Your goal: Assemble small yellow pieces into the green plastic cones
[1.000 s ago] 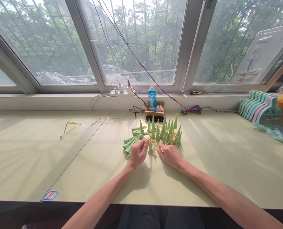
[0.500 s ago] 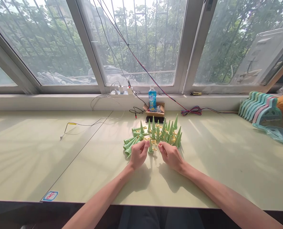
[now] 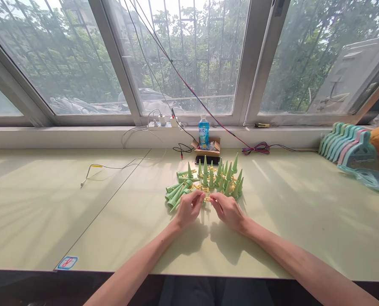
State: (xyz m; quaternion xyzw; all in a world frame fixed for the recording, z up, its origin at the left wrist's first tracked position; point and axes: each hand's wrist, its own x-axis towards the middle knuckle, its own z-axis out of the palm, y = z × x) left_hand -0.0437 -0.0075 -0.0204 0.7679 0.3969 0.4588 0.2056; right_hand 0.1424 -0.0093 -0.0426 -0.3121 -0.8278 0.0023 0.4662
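Observation:
My left hand [image 3: 189, 208] and my right hand [image 3: 229, 211] meet over the near side of a cluster of green cones, their fingertips pinched and almost touching. A small yellow peg [image 3: 207, 199] shows in the gap between the fingertips; whether either hand grips it or it lies behind them I cannot tell. One green cone just behind my left fingers is mostly covered. Several upright green cones [image 3: 205, 172] with yellow pieces about their bases stand beyond the hands. To the left, other green cones [image 3: 175, 195] lie on their sides.
A black phone [image 3: 216, 160] lies behind the cones, near a small cardboard box [image 3: 205, 151] with a blue-labelled bottle [image 3: 203, 132]. Bundled cable [image 3: 259, 148] rests by the sill. Pastel hangers [image 3: 351, 144] stand at right. A grey cable [image 3: 112, 167] crosses the table [image 3: 119, 238] at left.
My hands have come closer together, the left shifting right and the right slightly left. The cone that stood between them is now mostly hidden behind my left fingers.

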